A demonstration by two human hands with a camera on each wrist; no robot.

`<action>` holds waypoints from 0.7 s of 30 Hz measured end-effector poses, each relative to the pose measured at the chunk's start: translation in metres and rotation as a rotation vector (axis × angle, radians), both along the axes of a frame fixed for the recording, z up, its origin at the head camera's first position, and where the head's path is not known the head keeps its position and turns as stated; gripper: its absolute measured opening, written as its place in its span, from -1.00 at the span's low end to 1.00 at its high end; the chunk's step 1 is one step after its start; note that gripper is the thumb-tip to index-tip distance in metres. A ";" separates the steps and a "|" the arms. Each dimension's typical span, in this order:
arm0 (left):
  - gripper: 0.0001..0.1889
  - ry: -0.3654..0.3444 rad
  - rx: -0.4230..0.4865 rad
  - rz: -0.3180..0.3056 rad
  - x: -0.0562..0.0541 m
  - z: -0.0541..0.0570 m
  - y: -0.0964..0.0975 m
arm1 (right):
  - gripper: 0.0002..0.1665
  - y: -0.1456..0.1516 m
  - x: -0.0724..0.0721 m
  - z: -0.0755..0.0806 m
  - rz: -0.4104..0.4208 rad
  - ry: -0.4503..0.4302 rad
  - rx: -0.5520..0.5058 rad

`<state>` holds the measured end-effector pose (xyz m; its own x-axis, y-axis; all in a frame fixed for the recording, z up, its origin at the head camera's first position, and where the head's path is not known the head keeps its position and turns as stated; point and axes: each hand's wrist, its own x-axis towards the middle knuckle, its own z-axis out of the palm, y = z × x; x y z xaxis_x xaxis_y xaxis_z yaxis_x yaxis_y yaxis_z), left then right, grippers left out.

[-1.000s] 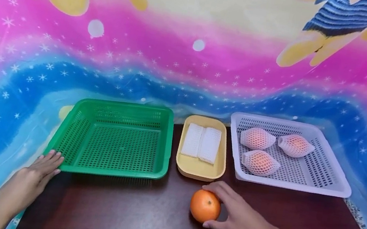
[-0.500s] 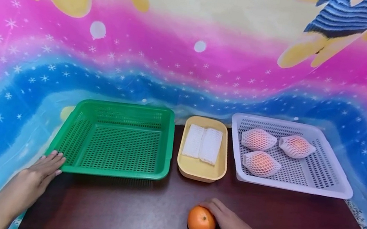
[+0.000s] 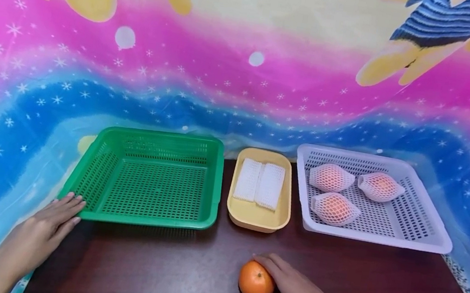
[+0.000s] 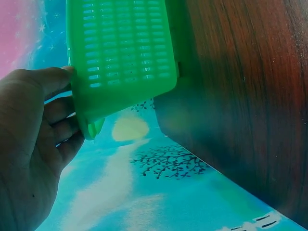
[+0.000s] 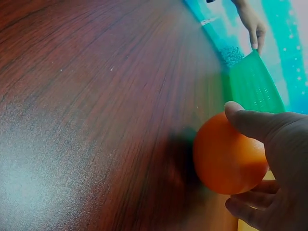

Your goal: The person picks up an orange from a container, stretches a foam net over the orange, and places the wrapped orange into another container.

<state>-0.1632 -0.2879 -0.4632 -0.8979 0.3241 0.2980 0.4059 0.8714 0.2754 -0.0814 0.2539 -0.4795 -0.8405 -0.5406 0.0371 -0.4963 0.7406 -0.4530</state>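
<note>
In the head view an orange [image 3: 256,281] rests on the dark wood table. My right hand [image 3: 293,289] holds it from the right, with the thumb on its near side and the fingers on its far side. The right wrist view shows the orange [image 5: 228,154] between thumb and fingers. At the left, my left hand [image 3: 43,224] holds the near left corner of a green basket [image 3: 146,222]. In the left wrist view the thumb and fingers of that hand [image 4: 38,125] meet the basket's rim.
A yellow tray [image 3: 253,218] behind the orange holds two white foam net sleeves [image 3: 270,186]. To its right stands a white basket [image 3: 381,236] with three net-wrapped fruits [image 3: 335,209]. A colourful cloth [image 3: 243,92] hangs along the table's back and sides.
My right hand and the orange have shifted toward the table's near edge, mostly in the first half second, and slightly left since. My left hand stays at the green basket's corner.
</note>
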 end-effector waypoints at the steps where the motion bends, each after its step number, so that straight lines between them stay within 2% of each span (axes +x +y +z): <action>1: -0.55 0.009 0.005 -0.003 0.000 0.000 0.000 | -0.08 0.000 0.000 0.001 0.003 0.001 0.002; 6: -0.60 0.066 0.027 -0.025 0.001 0.001 0.003 | -0.09 -0.001 0.001 0.003 0.015 0.007 0.015; 11: -0.61 0.074 0.032 -0.030 0.002 0.001 0.004 | -0.14 -0.001 0.001 0.005 0.031 0.019 0.029; 14: -0.59 0.122 0.044 -0.043 0.003 0.002 0.008 | -0.17 0.000 -0.003 0.010 0.027 0.028 0.033; 18: -0.54 0.242 0.111 -0.103 0.001 0.009 0.027 | -0.31 -0.001 -0.020 0.030 -0.046 0.067 0.039; 21: -0.55 0.317 0.188 -0.185 0.000 0.017 0.059 | -0.49 -0.005 -0.045 0.049 -0.127 0.114 0.079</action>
